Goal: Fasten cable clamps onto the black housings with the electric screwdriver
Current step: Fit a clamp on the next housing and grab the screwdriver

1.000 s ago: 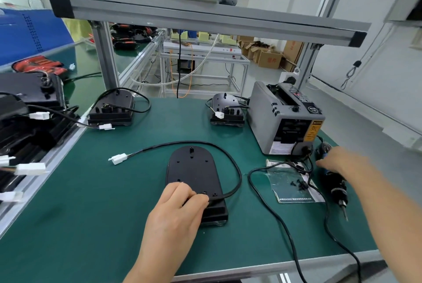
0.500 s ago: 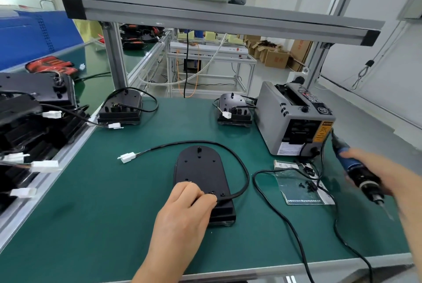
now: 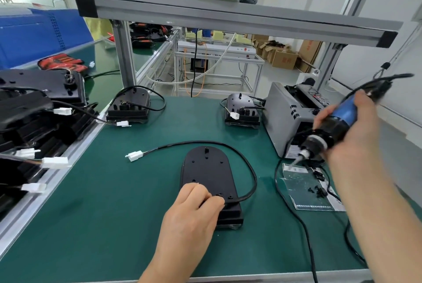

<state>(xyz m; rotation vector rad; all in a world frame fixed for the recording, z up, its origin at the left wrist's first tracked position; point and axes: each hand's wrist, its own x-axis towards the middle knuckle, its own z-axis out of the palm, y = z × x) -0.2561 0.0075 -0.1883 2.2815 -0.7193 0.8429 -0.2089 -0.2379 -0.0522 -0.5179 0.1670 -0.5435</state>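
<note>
A flat black housing (image 3: 206, 169) lies on the green mat (image 3: 118, 202) in front of me, and its black cable (image 3: 249, 168) loops round to a white plug (image 3: 134, 156). My left hand (image 3: 191, 216) rests on the housing's near end, fingers curled at the spot where the cable leaves it; whether they pinch a clamp is hidden. My right hand (image 3: 351, 132) grips the blue and black electric screwdriver (image 3: 328, 127) in the air to the right, with its bit tilted down and left above a clear bag (image 3: 303, 184) of small black parts.
Two more housings (image 3: 130, 106) (image 3: 242, 111) stand at the back of the mat. A grey machine (image 3: 287, 118) sits at the right. Stacked housings with white plugs (image 3: 34, 127) fill the left bench. The screwdriver's cord (image 3: 299, 221) trails to the front edge. An aluminium shelf (image 3: 228, 15) hangs overhead.
My right hand picked the screwdriver up from the mat, raised it and swung it leftward above the bag. My left hand stayed on the housing.
</note>
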